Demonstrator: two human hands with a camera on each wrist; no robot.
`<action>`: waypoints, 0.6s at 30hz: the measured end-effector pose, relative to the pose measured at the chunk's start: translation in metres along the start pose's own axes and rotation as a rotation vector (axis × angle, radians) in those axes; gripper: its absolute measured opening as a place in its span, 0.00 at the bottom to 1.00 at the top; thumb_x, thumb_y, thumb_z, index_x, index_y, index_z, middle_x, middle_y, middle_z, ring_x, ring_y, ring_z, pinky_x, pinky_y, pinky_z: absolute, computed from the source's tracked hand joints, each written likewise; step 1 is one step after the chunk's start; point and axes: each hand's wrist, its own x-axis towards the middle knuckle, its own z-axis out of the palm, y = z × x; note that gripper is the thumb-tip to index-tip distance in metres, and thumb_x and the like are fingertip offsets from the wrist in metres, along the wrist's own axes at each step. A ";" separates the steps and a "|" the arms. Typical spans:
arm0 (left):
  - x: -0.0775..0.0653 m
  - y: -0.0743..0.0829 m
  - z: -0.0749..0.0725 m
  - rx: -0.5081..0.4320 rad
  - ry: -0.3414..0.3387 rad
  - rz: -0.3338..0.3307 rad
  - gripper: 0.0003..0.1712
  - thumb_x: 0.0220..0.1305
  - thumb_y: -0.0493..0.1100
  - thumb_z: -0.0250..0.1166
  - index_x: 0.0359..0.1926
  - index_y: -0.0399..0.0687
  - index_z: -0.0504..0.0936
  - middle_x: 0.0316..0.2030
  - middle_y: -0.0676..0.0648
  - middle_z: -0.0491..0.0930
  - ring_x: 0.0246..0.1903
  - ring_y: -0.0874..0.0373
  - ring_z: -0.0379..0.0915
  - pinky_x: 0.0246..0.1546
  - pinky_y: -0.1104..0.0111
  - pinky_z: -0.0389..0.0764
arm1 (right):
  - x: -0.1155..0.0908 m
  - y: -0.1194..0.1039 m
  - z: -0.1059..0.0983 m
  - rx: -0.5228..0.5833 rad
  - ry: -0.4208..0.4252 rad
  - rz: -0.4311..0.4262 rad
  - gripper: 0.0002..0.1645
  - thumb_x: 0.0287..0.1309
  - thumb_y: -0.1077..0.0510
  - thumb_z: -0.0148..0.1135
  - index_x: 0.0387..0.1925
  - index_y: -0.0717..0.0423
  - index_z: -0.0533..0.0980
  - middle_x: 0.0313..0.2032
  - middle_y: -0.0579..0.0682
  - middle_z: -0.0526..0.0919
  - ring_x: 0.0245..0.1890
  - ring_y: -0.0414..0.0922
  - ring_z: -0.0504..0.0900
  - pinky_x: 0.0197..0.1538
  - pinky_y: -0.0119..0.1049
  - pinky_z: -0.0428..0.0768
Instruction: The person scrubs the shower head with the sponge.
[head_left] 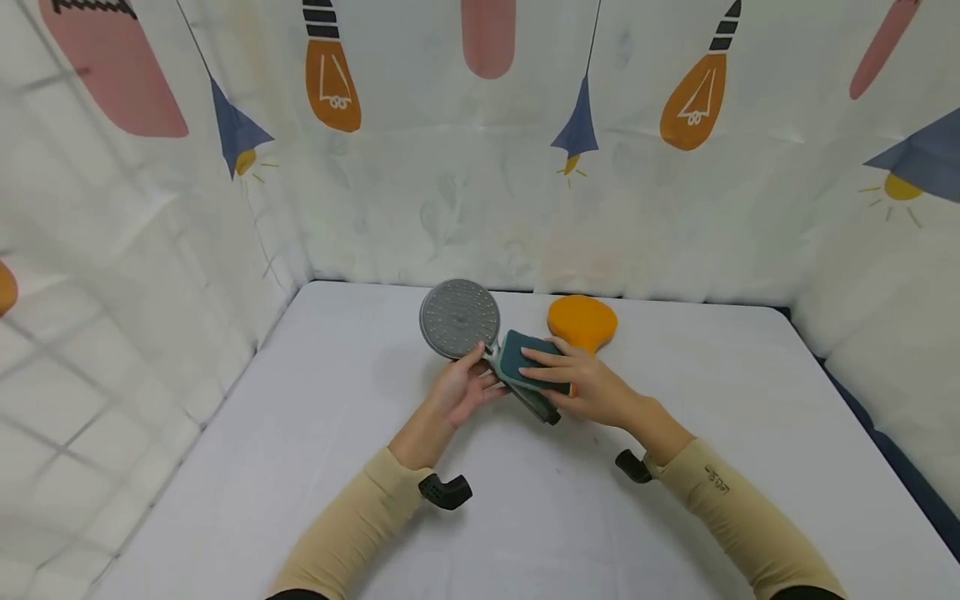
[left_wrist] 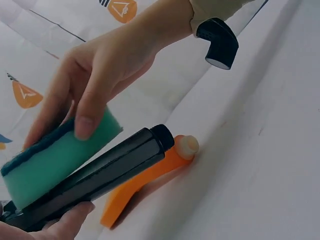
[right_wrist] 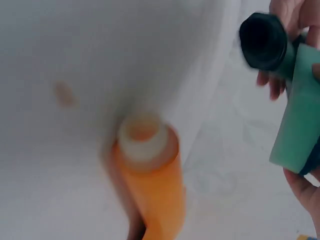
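Observation:
My left hand (head_left: 459, 393) grips a grey shower head (head_left: 459, 318) near its neck, its round nozzle face turned up and its dark handle slanting down to the right. My right hand (head_left: 592, 387) pinches a green sponge (left_wrist: 65, 167) with a dark scouring layer. In the left wrist view the sponge's soft side lies against the handle (left_wrist: 107, 167). The right wrist view shows the handle's hollow end beside the sponge (right_wrist: 299, 115). Behind my right hand lies an orange shower head (head_left: 581, 320), its pale open end showing in the right wrist view.
A white-covered table (head_left: 525, 517) spreads under both hands. Patterned fabric walls (head_left: 450, 200) with lamp and bulb prints stand at its back and sides. Black curved pieces (head_left: 446, 492) stick out at both sleeve cuffs.

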 end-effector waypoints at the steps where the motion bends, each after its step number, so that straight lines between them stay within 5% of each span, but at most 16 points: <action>1: 0.000 -0.001 0.001 0.010 0.000 -0.003 0.30 0.86 0.46 0.39 0.79 0.35 0.52 0.72 0.28 0.60 0.69 0.34 0.63 0.67 0.38 0.62 | 0.002 -0.001 0.001 -0.008 0.004 0.002 0.31 0.56 0.67 0.75 0.62 0.54 0.81 0.67 0.55 0.76 0.69 0.71 0.64 0.67 0.64 0.66; 5: -0.001 -0.001 0.003 0.025 0.036 -0.022 0.30 0.86 0.48 0.39 0.78 0.37 0.55 0.70 0.33 0.64 0.63 0.44 0.73 0.64 0.48 0.72 | 0.002 -0.006 0.006 -0.076 -0.004 -0.069 0.32 0.53 0.66 0.77 0.61 0.53 0.82 0.65 0.54 0.77 0.67 0.68 0.69 0.63 0.62 0.73; 10: -0.002 0.012 -0.002 -0.060 0.042 -0.014 0.31 0.86 0.48 0.37 0.80 0.39 0.46 0.75 0.33 0.57 0.72 0.37 0.58 0.68 0.48 0.66 | -0.012 -0.008 0.004 -0.085 -0.053 -0.170 0.32 0.51 0.67 0.78 0.60 0.49 0.83 0.64 0.51 0.79 0.65 0.63 0.71 0.60 0.60 0.77; 13: -0.002 0.018 -0.006 -0.132 0.043 0.010 0.32 0.86 0.48 0.37 0.81 0.41 0.42 0.76 0.31 0.53 0.74 0.31 0.50 0.70 0.42 0.55 | -0.018 -0.005 -0.002 0.001 -0.061 -0.116 0.31 0.53 0.68 0.75 0.61 0.50 0.83 0.66 0.52 0.78 0.68 0.65 0.69 0.62 0.61 0.75; 18: -0.003 0.021 -0.007 -0.157 0.050 0.015 0.31 0.85 0.47 0.36 0.81 0.43 0.42 0.76 0.31 0.53 0.74 0.31 0.50 0.69 0.40 0.54 | -0.017 -0.002 -0.004 0.083 -0.014 0.008 0.32 0.55 0.70 0.73 0.62 0.54 0.81 0.67 0.56 0.76 0.70 0.69 0.64 0.65 0.63 0.68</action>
